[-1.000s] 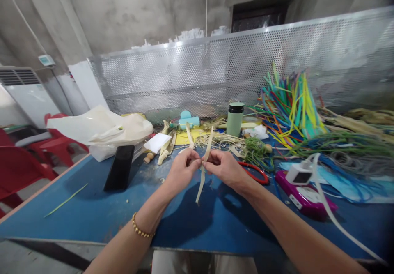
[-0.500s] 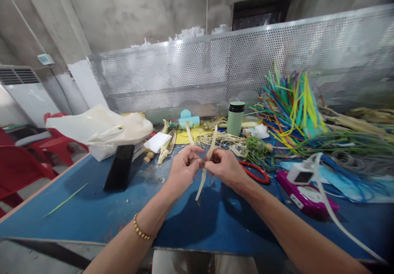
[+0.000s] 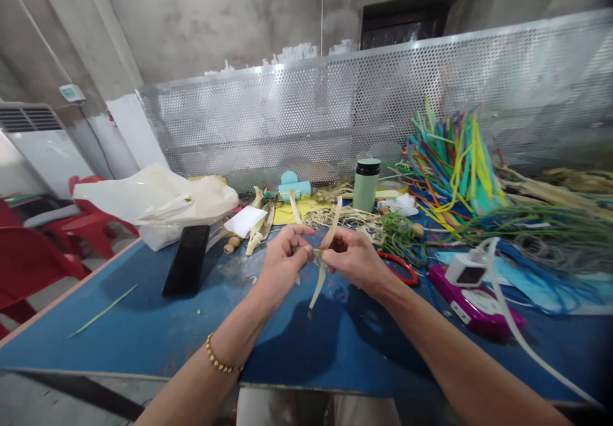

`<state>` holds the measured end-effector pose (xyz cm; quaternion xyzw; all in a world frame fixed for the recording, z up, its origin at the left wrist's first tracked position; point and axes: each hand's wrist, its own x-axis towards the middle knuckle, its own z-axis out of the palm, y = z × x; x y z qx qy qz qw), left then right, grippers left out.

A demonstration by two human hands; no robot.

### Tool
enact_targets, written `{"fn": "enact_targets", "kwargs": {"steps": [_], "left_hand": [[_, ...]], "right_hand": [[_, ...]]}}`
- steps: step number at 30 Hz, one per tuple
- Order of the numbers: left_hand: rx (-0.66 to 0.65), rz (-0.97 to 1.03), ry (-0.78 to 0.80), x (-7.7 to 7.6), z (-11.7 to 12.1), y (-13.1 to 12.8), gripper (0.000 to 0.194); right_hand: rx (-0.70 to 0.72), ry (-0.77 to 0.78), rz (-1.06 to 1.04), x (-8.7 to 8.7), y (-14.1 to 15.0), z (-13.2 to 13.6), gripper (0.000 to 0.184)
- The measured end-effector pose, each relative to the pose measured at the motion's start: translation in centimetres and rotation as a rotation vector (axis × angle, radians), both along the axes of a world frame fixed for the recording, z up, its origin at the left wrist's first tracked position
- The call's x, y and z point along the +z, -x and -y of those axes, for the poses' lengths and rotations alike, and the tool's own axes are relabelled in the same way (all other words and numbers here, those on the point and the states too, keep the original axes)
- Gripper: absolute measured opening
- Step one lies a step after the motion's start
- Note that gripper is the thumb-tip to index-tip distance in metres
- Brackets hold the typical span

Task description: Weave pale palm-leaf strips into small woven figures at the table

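Note:
Above the middle of the blue table, my left hand point(image 3: 286, 257) and my right hand point(image 3: 352, 257) meet fingertip to fingertip. Between them are pale, flat strips of dried leaf or husk point(image 3: 318, 285). One strip rises past my right fingers and hangs down below them, slanted. Thumb and fingers of my right hand pinch it near its middle. My left thumb and index finger pinch the piece where the strips cross; a short pale end shows under that hand. The crossing itself is small and partly covered by my fingertips.
Left lie a black phone point(image 3: 186, 261), a white plastic bag point(image 3: 163, 196) and a thin green strip point(image 3: 104, 310). Right are red-handled scissors point(image 3: 402, 271), a magenta box with a charger point(image 3: 479, 304) and its white cable. Behind stand a green bottle point(image 3: 366, 186) and colourful strips point(image 3: 460, 164).
My right hand has shifted slightly right, and the slanted strip moved with it. More of the crossing between the fingertips shows, and a pale end now appears below my left hand.

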<state>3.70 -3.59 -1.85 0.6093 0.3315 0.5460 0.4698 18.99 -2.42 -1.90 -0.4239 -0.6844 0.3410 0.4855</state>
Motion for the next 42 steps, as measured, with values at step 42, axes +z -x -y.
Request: {"fn": "enact_targets", "kwargs": {"steps": [42], "left_hand": [[-0.133, -0.163, 0.180, -1.0, -0.8, 0.3, 0.024]], "right_hand": [[-0.117, -0.156, 0.298, 0.5, -0.3, 0.7, 0.013]]}}
